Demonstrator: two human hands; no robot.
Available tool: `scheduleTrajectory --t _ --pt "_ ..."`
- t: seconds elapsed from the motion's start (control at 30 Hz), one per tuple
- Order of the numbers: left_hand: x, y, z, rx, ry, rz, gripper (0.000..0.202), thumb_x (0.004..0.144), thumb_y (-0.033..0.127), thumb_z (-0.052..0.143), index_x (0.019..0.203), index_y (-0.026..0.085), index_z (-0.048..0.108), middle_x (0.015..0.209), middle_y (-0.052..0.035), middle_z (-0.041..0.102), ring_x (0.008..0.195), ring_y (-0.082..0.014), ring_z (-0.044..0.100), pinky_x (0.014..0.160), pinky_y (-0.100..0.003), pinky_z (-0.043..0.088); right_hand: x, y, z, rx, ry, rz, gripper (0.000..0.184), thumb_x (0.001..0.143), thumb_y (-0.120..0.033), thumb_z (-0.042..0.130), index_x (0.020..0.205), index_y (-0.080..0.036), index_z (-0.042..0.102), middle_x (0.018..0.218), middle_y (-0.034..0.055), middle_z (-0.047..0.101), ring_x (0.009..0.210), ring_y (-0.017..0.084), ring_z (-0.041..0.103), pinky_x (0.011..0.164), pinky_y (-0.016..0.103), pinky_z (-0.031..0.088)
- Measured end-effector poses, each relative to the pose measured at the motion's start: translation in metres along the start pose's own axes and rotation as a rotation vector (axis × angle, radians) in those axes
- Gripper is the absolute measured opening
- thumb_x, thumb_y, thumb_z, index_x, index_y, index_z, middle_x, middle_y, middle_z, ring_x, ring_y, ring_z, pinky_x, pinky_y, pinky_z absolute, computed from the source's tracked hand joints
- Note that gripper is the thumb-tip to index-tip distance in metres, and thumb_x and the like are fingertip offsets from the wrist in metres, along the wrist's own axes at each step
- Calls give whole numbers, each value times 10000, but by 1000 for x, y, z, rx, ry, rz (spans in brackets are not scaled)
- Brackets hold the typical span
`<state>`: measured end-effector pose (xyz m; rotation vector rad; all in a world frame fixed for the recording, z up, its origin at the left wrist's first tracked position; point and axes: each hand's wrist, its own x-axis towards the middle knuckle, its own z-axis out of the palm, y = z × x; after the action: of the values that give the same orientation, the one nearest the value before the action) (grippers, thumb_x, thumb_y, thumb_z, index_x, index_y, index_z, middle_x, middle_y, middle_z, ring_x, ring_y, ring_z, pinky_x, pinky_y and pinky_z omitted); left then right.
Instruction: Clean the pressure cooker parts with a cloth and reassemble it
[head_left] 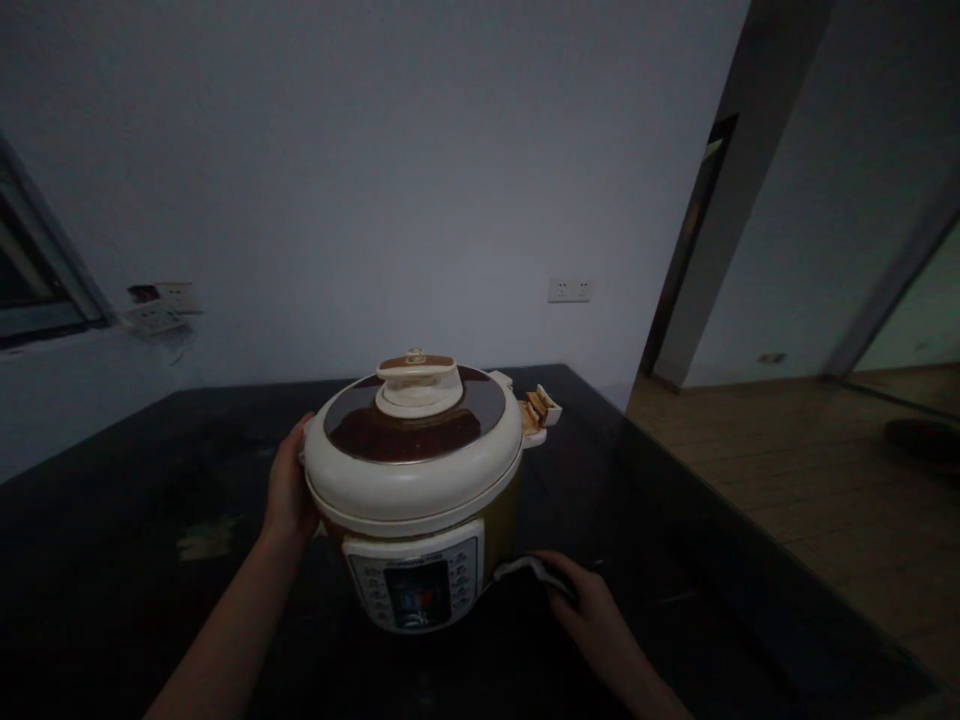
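An electric pressure cooker (420, 490) stands on the dark tabletop, its white lid closed and its control panel (416, 580) facing me. On top is a brown-and-cream lid handle (417, 378). My left hand (291, 485) grips the cooker's left side at the rim, with its fingertips hidden behind it. My right hand (581, 595) is closed around a cloth (529, 568), dark with a pale edge, which reaches the lower right side of the cooker's body. At the cooker's right rim a small white catch piece (541, 408) with brown stains sticks out.
The glossy black table (660, 520) runs back to a plain wall (375, 180) with a double socket (570, 290). More sockets (161, 305) are at the left beside a window (41, 270). Past the table's right edge lies a tiled floor (750, 440).
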<state>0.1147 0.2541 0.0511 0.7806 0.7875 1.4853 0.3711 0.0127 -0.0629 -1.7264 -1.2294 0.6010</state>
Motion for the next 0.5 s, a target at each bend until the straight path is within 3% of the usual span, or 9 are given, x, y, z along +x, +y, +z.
scheduleTrajectory --t 0.1,0.17,0.23,0.37,0.5 --pt "-5 3 4 -8 -16 -53 343 714 416 669 928 147 667 781 -9 740 895 -237 694 831 -305 539 26 4 -16 319 295 162 460 694 -354 623 1104 -162 697 1093 99 729 1043 316 667 924 465 516" --pt "-8 5 7 -2 -9 -79 340 710 434 665 889 145 670 745 -15 740 895 -255 698 831 -321 545 45 -1 -25 525 384 207 534 690 -446 660 1147 -169 672 1059 86 737 966 308 693 821 437 561" --pt "-10 7 9 6 3 -94 319 740 431 634 885 148 669 721 -13 737 900 -255 700 841 -327 547 60 -8 -28 562 418 145 549 733 -477 626 1190 -174 644 1058 81 736 926 284 704 773 408 573" --pt "-13 10 11 27 6 -115 314 814 409 553 919 138 673 742 -28 749 916 -256 701 860 -348 550 70 -16 -22 381 377 -13 417 752 -399 619 1112 -200 688 1105 71 724 1035 265 666 929 419 515" --pt "-13 8 11 56 4 -81 315 879 368 462 927 137 670 728 -18 747 943 -234 697 906 -343 533 47 -5 -36 117 216 -159 338 762 -241 585 1074 -227 710 1086 59 730 1035 251 669 979 434 487"
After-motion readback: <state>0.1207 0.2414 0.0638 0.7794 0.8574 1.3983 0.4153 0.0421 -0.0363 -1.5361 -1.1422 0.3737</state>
